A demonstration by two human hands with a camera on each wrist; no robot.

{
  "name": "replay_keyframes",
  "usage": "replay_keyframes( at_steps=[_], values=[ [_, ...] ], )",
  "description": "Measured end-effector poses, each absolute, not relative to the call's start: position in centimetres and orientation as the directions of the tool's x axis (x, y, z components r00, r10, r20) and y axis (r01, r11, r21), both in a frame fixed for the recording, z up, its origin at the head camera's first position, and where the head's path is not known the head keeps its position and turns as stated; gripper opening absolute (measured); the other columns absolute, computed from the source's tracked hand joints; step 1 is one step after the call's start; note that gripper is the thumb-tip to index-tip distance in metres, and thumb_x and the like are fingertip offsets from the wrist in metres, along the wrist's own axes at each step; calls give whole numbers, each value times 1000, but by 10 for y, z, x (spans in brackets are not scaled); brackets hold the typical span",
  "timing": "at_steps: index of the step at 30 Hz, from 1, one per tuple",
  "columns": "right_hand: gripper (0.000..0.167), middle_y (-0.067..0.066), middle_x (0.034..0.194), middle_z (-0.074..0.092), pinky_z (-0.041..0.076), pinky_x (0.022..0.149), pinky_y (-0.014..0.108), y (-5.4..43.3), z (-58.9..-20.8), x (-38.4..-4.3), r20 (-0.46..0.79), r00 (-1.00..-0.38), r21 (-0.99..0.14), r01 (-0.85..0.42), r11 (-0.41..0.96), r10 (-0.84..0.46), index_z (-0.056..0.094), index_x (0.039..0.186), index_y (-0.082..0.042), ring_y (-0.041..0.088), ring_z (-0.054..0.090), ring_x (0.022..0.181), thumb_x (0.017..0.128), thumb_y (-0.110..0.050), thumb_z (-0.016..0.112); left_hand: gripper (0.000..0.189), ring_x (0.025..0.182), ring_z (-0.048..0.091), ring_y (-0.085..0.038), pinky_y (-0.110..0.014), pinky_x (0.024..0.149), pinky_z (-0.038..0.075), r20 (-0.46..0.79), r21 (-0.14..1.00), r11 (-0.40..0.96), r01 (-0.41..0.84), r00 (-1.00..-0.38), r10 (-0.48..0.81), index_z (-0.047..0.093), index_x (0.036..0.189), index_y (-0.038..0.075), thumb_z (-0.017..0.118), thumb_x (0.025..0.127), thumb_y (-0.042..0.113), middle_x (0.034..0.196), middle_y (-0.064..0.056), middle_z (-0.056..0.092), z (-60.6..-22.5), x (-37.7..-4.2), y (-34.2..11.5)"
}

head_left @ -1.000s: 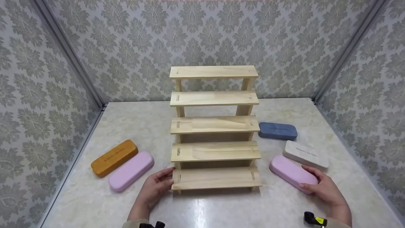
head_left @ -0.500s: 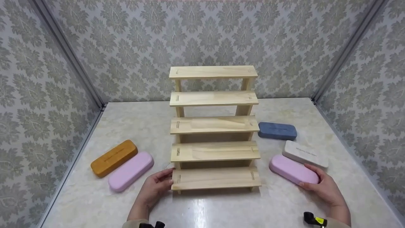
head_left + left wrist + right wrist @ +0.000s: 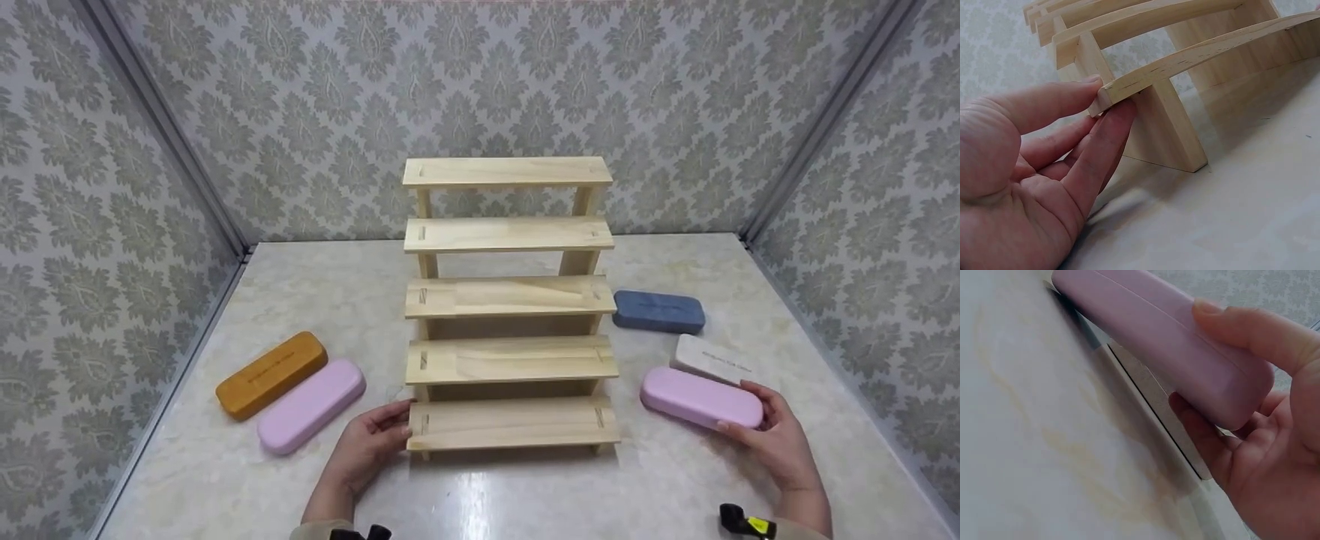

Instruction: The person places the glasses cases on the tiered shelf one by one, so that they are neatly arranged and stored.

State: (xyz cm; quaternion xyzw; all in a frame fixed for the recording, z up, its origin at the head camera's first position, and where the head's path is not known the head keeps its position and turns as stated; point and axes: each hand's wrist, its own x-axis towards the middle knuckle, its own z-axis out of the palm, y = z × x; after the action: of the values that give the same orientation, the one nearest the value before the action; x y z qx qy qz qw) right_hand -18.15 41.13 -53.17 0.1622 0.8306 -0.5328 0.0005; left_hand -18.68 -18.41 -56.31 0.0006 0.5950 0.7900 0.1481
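My right hand (image 3: 780, 439) grips the right end of a pink glasses case (image 3: 697, 397), thumb on one side and fingers on the other. In the right wrist view this pink case (image 3: 1168, 343) has its gripped end raised off the table; whether its other end touches is hard to tell. A wooden five-step display rack (image 3: 514, 360) stands upright in the middle. My left hand (image 3: 367, 446) pinches the left end of its lowest shelf; in the left wrist view the thumb lies over the shelf board (image 3: 1185, 59) and fingers are under it.
Behind the held case lie a white glasses case (image 3: 712, 356) and a blue one (image 3: 658, 311), the blue beside the rack. An orange case (image 3: 271, 375) and a second pink case (image 3: 311, 406) lie left. Patterned walls (image 3: 495, 90) enclose the marbled table (image 3: 540, 499).
My right hand has turned the pink case a little, its gripped end moving slightly right and up in the head view, covering more of the white case. My left hand has stayed on the rack.
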Motion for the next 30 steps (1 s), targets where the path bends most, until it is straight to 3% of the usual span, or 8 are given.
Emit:
replay_keyframes(
  at_steps=[5,11,15,20,24,30],
  values=[
    [92,4,153,43,42,88,-2,410,-534,-182,-147,-936,-910,254,329,319,34,156,-9,-13,44,114,82,-15,88,62,106,70,-14,-27,88,61,-177,941,-246,-234,-956,234,42,147,-16,67,91,-6,117,-3,73,-564,-187,-184],
    [85,-22,129,53,45,87,-1,409,-533,-180,-89,-940,-942,187,279,330,42,152,-12,-17,48,108,80,-11,88,62,107,70,-14,-26,89,61,-182,941,-242,-238,-956,232,41,147,-16,67,92,-6,119,-3,72,-563,-187,-184],
    [80,-30,117,54,48,86,1,409,-532,-178,-44,-947,-976,108,187,318,45,149,-10,-16,52,107,81,-1,85,62,108,69,-14,-26,89,60,-185,938,-245,-244,-953,239,42,148,-15,68,92,-4,121,-3,71,-562,-187,-184],
    [82,-15,135,54,47,88,0,408,-529,-179,-85,-935,-985,132,116,344,44,151,-16,-8,48,121,81,-3,85,61,109,69,-14,-27,89,61,-188,934,-255,-249,-953,239,43,147,-14,68,92,-5,121,-3,72,-562,-186,-184],
    [85,1,155,42,45,88,-2,407,-525,-181,-125,-922,-982,166,84,366,42,154,-20,2,41,134,82,-8,86,62,109,69,-14,-27,90,60,-185,934,-261,-246,-954,236,42,147,-15,67,91,-6,120,-3,72,-564,-186,-184],
    [80,-2,151,45,47,89,0,408,-519,-180,-90,-919,-994,104,15,383,45,152,-18,0,44,131,84,-1,83,63,109,69,-14,-27,92,60,-176,936,-260,-236,-956,234,40,148,-17,66,91,-6,118,-3,72,-565,-187,-183]
  ],
)
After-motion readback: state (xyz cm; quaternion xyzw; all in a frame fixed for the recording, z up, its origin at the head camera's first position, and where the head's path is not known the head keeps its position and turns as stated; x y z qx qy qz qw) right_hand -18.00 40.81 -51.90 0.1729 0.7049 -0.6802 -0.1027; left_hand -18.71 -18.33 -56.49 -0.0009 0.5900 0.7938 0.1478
